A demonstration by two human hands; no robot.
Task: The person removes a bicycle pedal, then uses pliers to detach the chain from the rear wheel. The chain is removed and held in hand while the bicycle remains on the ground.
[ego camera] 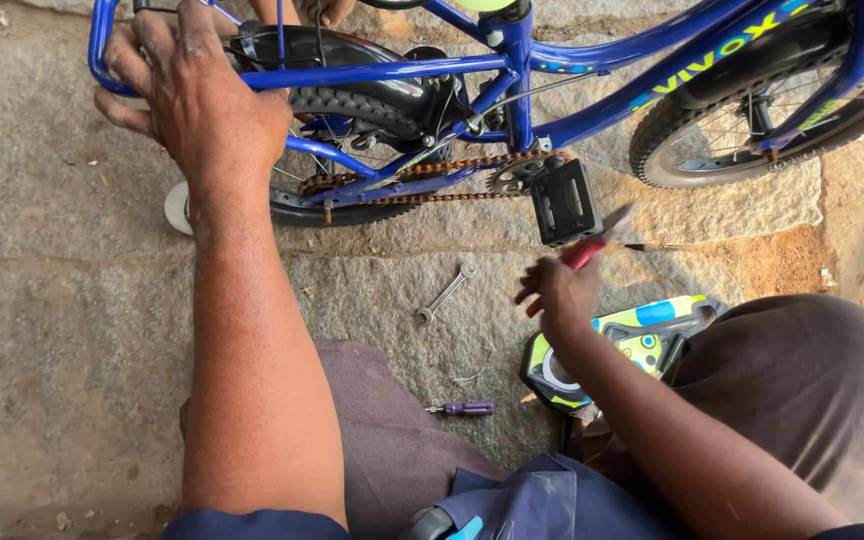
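Note:
A small blue bicycle (552, 75) lies across the top of the view on stone paving. My left hand (192, 85) grips its blue rear rack tube above the black rear tyre (352, 105). A rusty chain (452, 165) runs to the crank, where a black pedal (564, 200) sticks out. My right hand (557, 295) is just below the pedal, holding a red-handled tool (597, 240), blurred by motion, that points up toward the pedal.
A silver spanner (445, 293) and a purple-handled screwdriver (464, 408) lie on the stone (52, 300) between my arms. A yellow-green plastic bicycle part (642, 345) rests by my right knee. A white training wheel (178, 207) shows at the left. Someone's toes show at the top edge.

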